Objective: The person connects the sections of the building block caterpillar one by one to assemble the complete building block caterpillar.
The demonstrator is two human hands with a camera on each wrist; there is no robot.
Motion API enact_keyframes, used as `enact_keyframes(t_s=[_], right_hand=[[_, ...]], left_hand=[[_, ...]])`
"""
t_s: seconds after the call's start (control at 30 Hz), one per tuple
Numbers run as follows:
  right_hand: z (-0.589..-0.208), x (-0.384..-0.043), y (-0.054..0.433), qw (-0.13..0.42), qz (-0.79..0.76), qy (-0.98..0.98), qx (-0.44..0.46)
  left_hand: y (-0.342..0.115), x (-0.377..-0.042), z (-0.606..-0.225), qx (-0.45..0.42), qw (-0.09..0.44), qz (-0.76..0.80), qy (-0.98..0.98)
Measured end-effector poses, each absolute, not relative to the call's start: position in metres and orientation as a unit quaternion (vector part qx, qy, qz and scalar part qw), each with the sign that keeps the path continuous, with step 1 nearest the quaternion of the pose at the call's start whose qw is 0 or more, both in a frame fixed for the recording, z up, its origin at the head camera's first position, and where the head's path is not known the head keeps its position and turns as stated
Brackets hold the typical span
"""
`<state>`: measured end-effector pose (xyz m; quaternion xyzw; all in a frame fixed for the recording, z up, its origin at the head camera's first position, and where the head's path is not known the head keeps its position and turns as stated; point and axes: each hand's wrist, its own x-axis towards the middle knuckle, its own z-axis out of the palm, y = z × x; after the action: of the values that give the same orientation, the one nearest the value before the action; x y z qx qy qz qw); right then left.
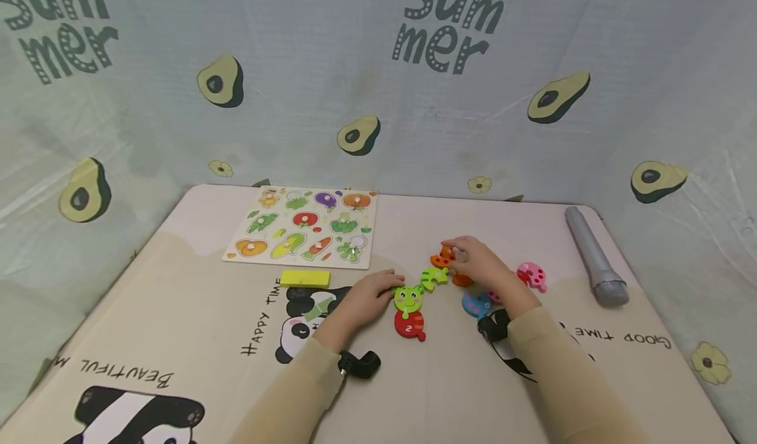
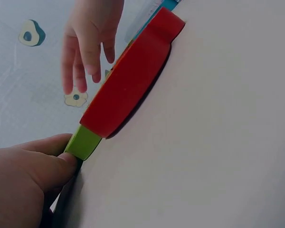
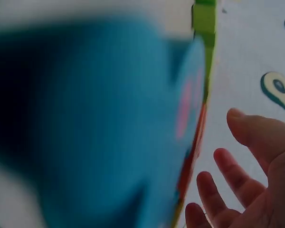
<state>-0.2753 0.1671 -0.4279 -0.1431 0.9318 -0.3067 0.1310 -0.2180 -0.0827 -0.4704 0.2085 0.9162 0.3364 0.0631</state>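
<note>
Your left hand point(image 1: 367, 297) pinches the edge of the green smiling-face puzzle piece point(image 1: 408, 301) between thumb and forefinger, and that piece lies flat on the panda-print tablecloth point(image 1: 437, 391), near its middle. The red piece numbered 2 point(image 1: 408, 326) meets the green face's lower edge. Your right hand point(image 1: 480, 263) is over the orange puzzle pieces point(image 1: 442, 260), its fingers loose and spread with nothing held between them; whether a fingertip touches the orange, you cannot tell from these views. Just left of that orange, between your hands, sits the green striped piece point(image 1: 434, 278). Under and beside your right wrist are the blue spotted piece point(image 1: 476, 305), large and blurred in the right wrist view, and a pink piece mostly hidden by your forearm; the pink piece with red spots point(image 1: 531, 276) lies to the right of that arm. Beyond your left hand you have a yellow block point(image 1: 305, 278), then the vegetable peg-puzzle board point(image 1: 278, 235) at the far edge. A grey microphone point(image 1: 594, 260) lies at the far right, and the avocado-print backdrop point(image 1: 284, 129) rises behind the table.
</note>
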Motion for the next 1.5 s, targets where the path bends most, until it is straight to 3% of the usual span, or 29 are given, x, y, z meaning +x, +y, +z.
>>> enact_keyframes(t_s=[0.37, 0.97, 1.2, 1.5], right_hand=[[-0.437, -0.291, 0.167, 0.169, -0.248, 0.941, -0.157], [-0.44, -0.294, 0.168, 0.163, -0.245, 0.943, -0.158], [-0.439, -0.297, 0.165, 0.189, -0.23, 0.938, -0.176], [-0.435, -0.297, 0.165, 0.164, -0.207, 0.944, -0.2]], left_hand=[[-0.082, -0.218, -0.47, 0.203, 0.069, 0.336, 0.917], [-0.082, -0.218, -0.471, 0.209, 0.065, 0.337, 0.916], [-0.083, -0.218, -0.473, 0.205, 0.065, 0.335, 0.917], [-0.083, -0.219, -0.473, 0.203, 0.068, 0.334, 0.918]])
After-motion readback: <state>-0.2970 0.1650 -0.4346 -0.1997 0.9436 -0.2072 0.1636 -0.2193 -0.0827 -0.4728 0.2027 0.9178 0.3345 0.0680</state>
